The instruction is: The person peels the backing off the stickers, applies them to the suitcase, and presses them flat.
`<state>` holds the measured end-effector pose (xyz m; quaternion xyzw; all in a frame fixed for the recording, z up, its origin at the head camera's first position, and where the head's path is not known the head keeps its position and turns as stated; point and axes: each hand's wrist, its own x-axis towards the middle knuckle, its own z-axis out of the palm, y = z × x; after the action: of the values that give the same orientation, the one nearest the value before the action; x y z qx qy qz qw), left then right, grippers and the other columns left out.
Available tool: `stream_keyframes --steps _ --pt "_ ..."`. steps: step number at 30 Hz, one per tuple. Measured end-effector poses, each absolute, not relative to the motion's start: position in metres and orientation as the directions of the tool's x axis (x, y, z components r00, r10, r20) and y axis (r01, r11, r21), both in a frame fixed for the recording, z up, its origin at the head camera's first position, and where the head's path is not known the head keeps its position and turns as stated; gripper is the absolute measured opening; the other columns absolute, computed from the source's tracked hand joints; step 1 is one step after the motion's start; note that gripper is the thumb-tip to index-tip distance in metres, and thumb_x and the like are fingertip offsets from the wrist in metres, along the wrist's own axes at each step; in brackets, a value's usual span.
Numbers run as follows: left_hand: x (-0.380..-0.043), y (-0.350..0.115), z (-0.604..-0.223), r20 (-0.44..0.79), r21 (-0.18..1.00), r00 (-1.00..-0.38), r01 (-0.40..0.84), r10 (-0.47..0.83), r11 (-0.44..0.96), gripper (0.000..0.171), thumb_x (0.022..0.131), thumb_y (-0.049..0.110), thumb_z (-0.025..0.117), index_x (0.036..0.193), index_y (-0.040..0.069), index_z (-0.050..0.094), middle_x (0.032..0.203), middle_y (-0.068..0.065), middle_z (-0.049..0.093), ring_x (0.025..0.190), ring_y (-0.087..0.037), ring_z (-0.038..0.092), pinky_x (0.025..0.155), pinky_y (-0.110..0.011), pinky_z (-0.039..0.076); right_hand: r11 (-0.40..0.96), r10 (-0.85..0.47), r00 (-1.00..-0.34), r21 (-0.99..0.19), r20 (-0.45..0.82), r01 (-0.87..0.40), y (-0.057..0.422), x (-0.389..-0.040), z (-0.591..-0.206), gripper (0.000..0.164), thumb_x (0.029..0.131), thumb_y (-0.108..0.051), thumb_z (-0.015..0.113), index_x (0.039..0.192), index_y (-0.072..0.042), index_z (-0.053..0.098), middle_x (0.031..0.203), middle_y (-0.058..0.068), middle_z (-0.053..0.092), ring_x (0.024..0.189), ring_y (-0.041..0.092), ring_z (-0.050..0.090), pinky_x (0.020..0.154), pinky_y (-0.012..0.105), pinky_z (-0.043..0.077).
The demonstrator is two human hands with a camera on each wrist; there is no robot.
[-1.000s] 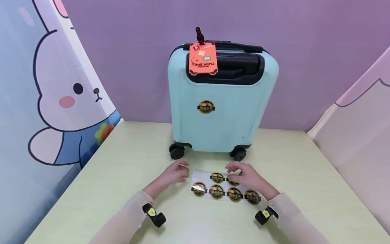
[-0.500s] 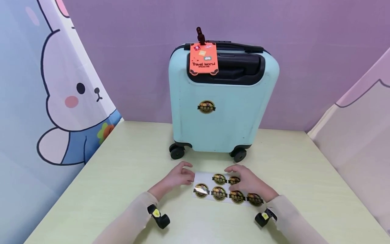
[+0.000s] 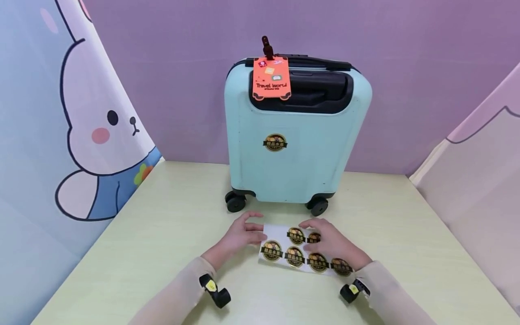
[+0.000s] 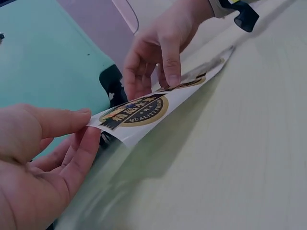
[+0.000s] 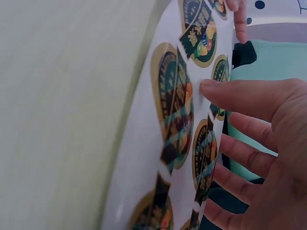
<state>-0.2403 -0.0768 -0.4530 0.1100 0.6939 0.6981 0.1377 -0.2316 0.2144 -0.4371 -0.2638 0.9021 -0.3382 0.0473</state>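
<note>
A white sheet of round black-and-gold stickers (image 3: 273, 231) spans the space between both hands, its left end raised off the table. My left hand (image 3: 239, 235) pinches the left edge; in the left wrist view the thumb (image 4: 76, 120) lies on top, with a finger beneath. Over the sheet's right part, my right hand (image 3: 336, 246) holds it by the far edge, thumb (image 5: 225, 91) on the printed face and the other fingers partly hidden behind. A bare patch shows at the sheet's upper left. Behind stands a mint-green suitcase (image 3: 300, 162) bearing one matching sticker (image 3: 275, 142).
An orange luggage tag (image 3: 271, 79) hangs from the suitcase's top handle. Black wheels (image 3: 236, 202) rest on the pale table (image 3: 183, 198) just beyond the hands. A purple cloth backdrop (image 3: 178, 90) rises behind, and a rabbit-print cloth (image 3: 93, 108) hangs at the left.
My left hand has moved right to the sheet and taken hold of its left edge, which has lifted. My right hand's grip has shifted slightly on the sheet.
</note>
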Motion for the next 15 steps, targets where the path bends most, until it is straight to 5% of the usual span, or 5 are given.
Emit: stream_keyframes --steps 11,15 --pt "-0.229 -0.077 -0.422 0.037 0.997 -0.933 0.010 0.359 -0.076 0.061 0.088 -0.012 0.065 0.143 -0.003 0.041 0.106 -0.017 0.070 0.085 -0.017 0.068 0.076 -0.033 0.059 0.604 -0.489 -0.786 -0.504 0.378 -0.618 0.205 -0.227 -0.423 0.035 0.084 -0.012 0.080 0.116 -0.008 0.068 0.119 0.005 0.063 0.115 0.033 0.053 0.095 0.056 0.046" --pt "-0.225 -0.076 -0.414 0.084 0.995 -0.929 0.058 0.361 -0.082 0.061 0.089 -0.012 0.063 0.145 0.002 0.042 0.113 -0.021 0.069 0.096 -0.019 0.067 0.083 -0.032 0.057 0.588 -0.486 -0.752 -0.471 0.444 -0.658 0.199 -0.223 -0.417 0.028 0.085 -0.012 0.079 0.111 -0.010 0.069 0.115 0.002 0.065 0.109 0.027 0.055 0.089 0.050 0.049"
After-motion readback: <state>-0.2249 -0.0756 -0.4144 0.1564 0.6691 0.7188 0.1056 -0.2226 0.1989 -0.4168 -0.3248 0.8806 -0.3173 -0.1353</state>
